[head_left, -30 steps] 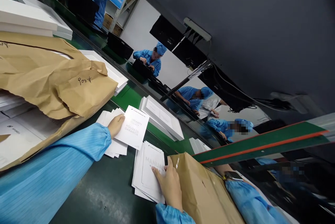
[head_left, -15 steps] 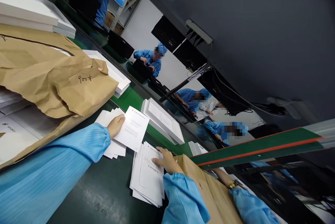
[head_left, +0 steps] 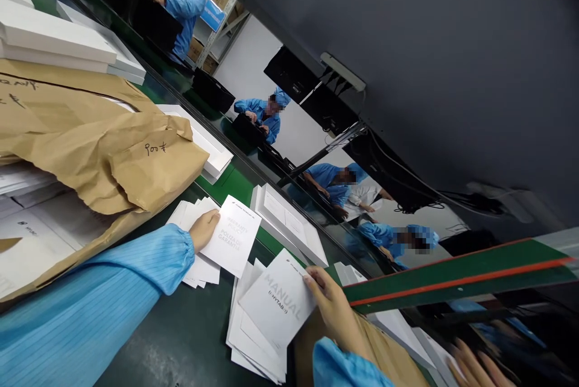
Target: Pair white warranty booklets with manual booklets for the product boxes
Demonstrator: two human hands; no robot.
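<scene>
My left hand (head_left: 204, 230) is closed on a white warranty policy booklet (head_left: 234, 241), held over a fanned pile of white booklets (head_left: 195, 271). Pinched at its upper right corner, a white booklet marked MANUAL (head_left: 277, 299) is in my right hand (head_left: 329, 296). It is tilted above a stack of similar manuals (head_left: 253, 345), covering much of it. Beside my left arm lies a torn brown paper package (head_left: 154, 164) with more white booklets (head_left: 36, 242) showing inside.
White boxes (head_left: 294, 218) line the green bench along its far side, with more boxes (head_left: 58, 34) at upper left. Another brown package (head_left: 393, 351) lies right of my right hand. A green bar (head_left: 456, 278) crosses at right. Another person's hand (head_left: 479, 366) shows at lower right; co-workers sit beyond.
My right hand has lifted the top manual off its stack and moved right, turning it. My left hand keeps the warranty booklet. The other person's arm at right has shifted toward the lower right.
</scene>
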